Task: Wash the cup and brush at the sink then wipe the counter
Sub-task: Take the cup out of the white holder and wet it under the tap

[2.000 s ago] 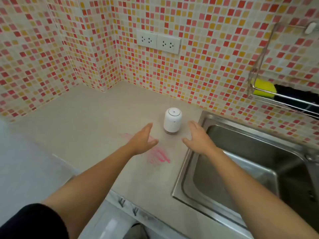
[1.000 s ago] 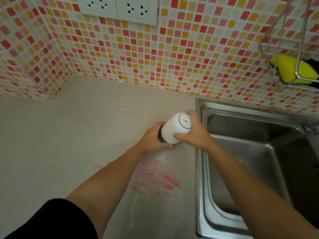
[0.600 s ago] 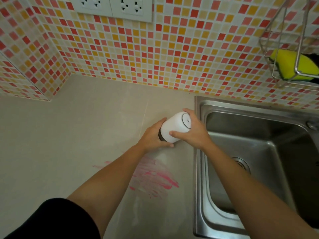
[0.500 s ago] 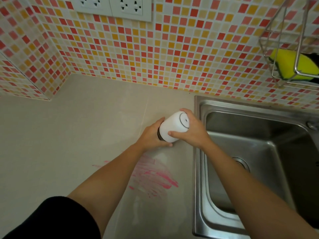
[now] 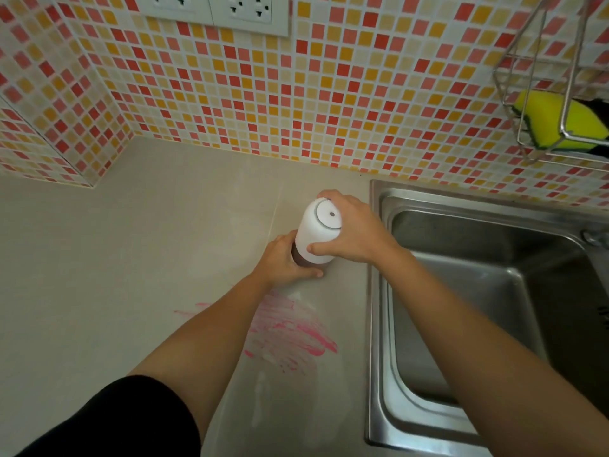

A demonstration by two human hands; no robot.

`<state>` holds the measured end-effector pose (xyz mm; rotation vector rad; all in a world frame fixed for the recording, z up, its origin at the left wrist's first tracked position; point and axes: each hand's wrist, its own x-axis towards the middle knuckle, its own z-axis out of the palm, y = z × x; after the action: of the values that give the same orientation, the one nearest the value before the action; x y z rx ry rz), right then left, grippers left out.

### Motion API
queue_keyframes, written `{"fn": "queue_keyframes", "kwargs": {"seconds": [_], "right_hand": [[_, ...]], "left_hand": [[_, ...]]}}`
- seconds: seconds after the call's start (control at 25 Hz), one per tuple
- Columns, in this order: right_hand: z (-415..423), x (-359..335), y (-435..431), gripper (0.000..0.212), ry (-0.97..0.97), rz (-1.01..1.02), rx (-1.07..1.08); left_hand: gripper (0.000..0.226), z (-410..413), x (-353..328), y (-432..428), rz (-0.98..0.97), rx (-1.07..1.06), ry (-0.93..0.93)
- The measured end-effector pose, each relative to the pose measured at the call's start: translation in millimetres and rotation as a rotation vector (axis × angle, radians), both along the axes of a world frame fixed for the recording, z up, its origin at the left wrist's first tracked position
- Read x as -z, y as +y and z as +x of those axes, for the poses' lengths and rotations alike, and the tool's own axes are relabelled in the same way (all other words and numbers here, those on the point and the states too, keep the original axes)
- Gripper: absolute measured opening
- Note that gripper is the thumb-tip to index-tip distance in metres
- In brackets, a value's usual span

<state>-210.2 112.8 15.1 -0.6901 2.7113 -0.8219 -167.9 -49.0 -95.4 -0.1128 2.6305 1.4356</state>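
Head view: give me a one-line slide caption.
Both hands grip a white container beside the steel sink: right hand on its top, left hand at its dark base, pink smear on the counter.

1. A beige worktop (image 5: 115, 258) fills the left and centre of the frame.
2. A pink smear (image 5: 290, 334) lies at lower centre.
3. A steel sink (image 5: 375, 324) is set into its right side.
4. A white container (image 5: 316, 235) stands at centre, just beside the sink.

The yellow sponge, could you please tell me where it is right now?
In the head view, the yellow sponge lies in the wire rack on the tiled wall, upper right, above the sink.
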Motion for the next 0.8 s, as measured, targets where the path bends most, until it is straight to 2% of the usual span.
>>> {"fn": "queue_keyframes", "kwargs": {"seconds": [0.16,0.4,0.44,0.52,0.6,0.64,0.8], "right_hand": [[1,-11,3,0.083,0.017,-0.034,0.021],[-2,-27,18,0.08,0.014,-0.312,0.231],[-3,-28,23,0.078,-0.026,-0.405,0.31],[-4,-20,35,0.07,-0.24,-0.715,0.496],[1,-2,47,0.063,-0.456,-0.981,0.651],[6,11,51,0.064,-0.514,-1.038,0.699],[30,60,45,0.1,-0.615,-1.162,0.746]], "left_hand": [[0.082,1,-4,-1,0.023,0.004,0.01],[0.1,0,-5,-1,0.03,0.031,-0.008],[0.106,0,-5,-1,0.062,0.028,-0.019],[0.116,0,-7,-1,0.153,0.01,-0.035],[0.11,0,-10,0,0.217,-0.005,-0.031],[0.102,1,-12,0,0.231,-0.009,-0.022],[0.081,5,-14,-10,0.229,-0.072,0.022]]}}
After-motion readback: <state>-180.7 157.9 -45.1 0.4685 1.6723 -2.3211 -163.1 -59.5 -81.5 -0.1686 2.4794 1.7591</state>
